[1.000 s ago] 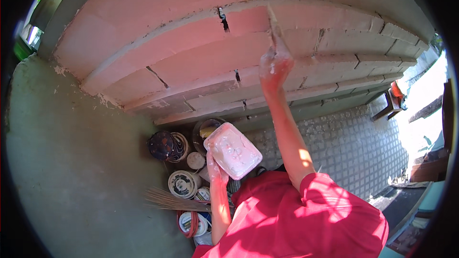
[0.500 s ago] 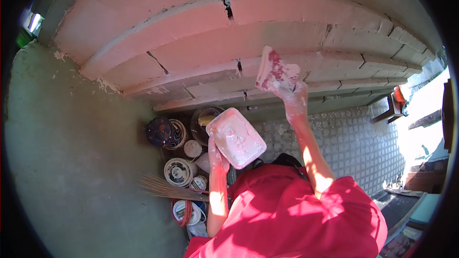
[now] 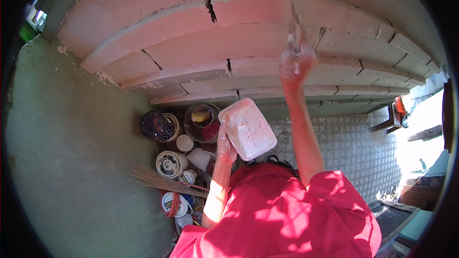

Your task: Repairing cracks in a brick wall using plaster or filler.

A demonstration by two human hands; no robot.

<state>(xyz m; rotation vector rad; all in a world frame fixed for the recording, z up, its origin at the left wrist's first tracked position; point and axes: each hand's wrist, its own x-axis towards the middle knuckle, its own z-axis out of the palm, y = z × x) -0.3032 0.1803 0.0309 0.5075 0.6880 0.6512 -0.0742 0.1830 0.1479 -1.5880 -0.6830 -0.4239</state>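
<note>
My left hand (image 3: 225,145) grips a shallow rectangular plastic tub (image 3: 264,120) from its left side. Pinkish-white putty (image 3: 245,128) covers the inside of the tub, which is tilted in front of my chest. Raised at the wall, my smeared right hand (image 3: 297,66) is closed around a putty knife (image 3: 295,33). Its blade is seen nearly edge-on, blurred by motion, and lies against or very close to the pink wall (image 3: 253,38). Whether it touches cannot be made out. Long horizontal ledges and dark vertical gaps mark the wall.
At lower left stand several buckets, including one with a white lid (image 3: 169,164) and a dark basin (image 3: 195,125) holding a yellow item. A stick broom (image 3: 150,177) lies across them. A plain green-grey wall (image 3: 81,162) is at left, a tiled floor (image 3: 354,148) and bench (image 3: 389,118) at right.
My right hand has moved up to the wall, and the putty knife has turned from broad side to nearly edge-on. The tub has shifted slightly right and up in my left hand.
</note>
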